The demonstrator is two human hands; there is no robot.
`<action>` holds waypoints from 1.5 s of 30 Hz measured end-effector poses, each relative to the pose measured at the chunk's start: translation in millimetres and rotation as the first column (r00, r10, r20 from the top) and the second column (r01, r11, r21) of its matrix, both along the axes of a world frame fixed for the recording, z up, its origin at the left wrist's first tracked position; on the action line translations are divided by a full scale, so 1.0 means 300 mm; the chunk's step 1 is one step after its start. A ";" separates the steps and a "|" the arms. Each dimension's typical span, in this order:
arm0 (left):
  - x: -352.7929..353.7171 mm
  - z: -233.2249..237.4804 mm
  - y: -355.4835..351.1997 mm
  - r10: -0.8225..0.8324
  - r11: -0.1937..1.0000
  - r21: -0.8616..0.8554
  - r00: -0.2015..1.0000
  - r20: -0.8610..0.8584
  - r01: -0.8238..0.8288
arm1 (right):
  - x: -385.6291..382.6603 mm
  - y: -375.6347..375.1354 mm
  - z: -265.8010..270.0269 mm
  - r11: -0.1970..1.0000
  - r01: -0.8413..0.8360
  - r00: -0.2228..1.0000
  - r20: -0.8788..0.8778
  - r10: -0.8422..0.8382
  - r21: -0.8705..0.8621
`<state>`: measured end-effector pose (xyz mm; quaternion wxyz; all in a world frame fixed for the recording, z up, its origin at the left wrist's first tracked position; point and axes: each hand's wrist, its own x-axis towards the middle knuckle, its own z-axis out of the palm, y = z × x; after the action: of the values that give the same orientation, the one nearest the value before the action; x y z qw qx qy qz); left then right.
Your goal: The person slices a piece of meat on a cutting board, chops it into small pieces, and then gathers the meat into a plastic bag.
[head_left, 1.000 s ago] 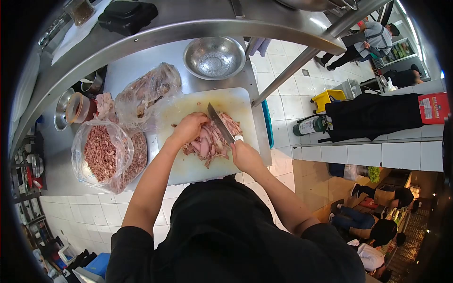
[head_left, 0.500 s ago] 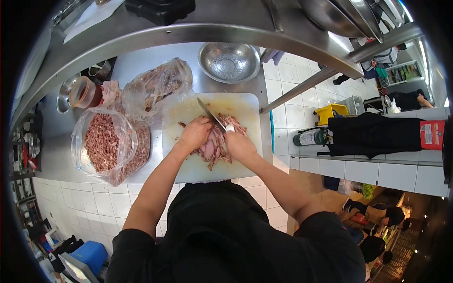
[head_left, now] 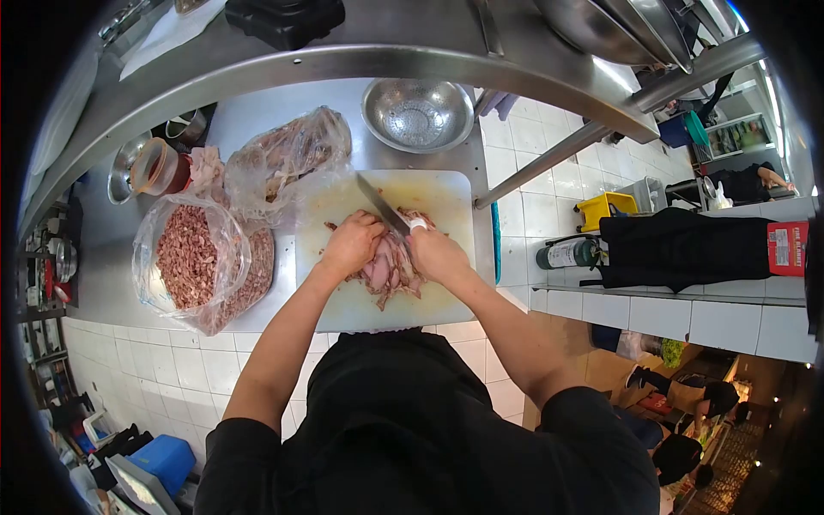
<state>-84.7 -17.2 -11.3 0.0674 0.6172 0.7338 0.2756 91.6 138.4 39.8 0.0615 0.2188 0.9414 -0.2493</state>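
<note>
Sliced cooked meat (head_left: 384, 273) lies in a loose heap on a pale cutting board (head_left: 352, 313). The curled fingers of my left hand (head_left: 355, 244) press down on the left side of the heap. Closed round the white handle of a kitchen knife (head_left: 378, 199) is my right hand (head_left: 437, 254). Its blade slants up and left between my two hands, over the meat, with the tip near the board's upper edge. Part of the meat is hidden under my fingers and the blade.
Left of the board stands an open plastic bag of chopped meat (head_left: 187, 257). A clear bag with larger meat pieces (head_left: 287, 159) touches the board's upper left. A steel bowl (head_left: 418, 116) sits behind the board. A metal shelf (head_left: 386, 56) crosses overhead. Other people are at right.
The knife blade has shifted slightly left and my right hand has turned a little with it. My left hand stays on the meat.
</note>
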 end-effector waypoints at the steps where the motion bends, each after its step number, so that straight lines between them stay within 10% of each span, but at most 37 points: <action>1: 0.020 0.031 -0.014 0.003 1.000 -0.002 1.000 0.003 -0.003 | 0.027 -0.010 0.023 0.999 0.040 0.999 -0.009 -0.040 -0.002; 7: 0.122 0.050 -0.027 -0.176 0.971 0.163 0.984 -0.006 0.175 | 0.119 -0.052 0.147 0.992 0.089 0.973 0.219 -0.069 -0.084; 13: 0.059 -0.001 -0.037 0.143 0.989 0.022 0.990 0.014 -0.143 | 0.135 -0.078 0.157 0.985 0.114 0.971 0.226 -0.083 -0.128; 18: 0.081 0.100 -0.058 -0.151 0.988 0.037 0.988 -0.019 0.152 | 0.138 -0.106 0.155 0.983 0.147 0.967 0.224 -0.120 -0.111; 31: 0.101 -0.028 -0.048 -0.271 0.956 0.129 0.962 0.031 0.265 | 0.182 -0.227 0.253 0.978 0.192 0.946 0.282 -0.162 -0.083; 34: 0.090 -0.044 -0.046 -0.301 0.945 0.144 0.953 0.031 0.294 | 0.182 -0.246 0.006 0.963 0.267 0.932 0.267 -0.245 -0.046; 45: 0.080 -0.032 -0.036 -0.340 0.925 0.219 0.933 0.116 0.309 | 0.138 -0.218 -0.013 0.954 0.281 0.952 0.160 -0.262 -0.109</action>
<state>-60.8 -28.0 -20.8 0.1062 0.7112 0.5830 0.3782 133.2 72.9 36.0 0.1084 0.3592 0.8771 -0.2999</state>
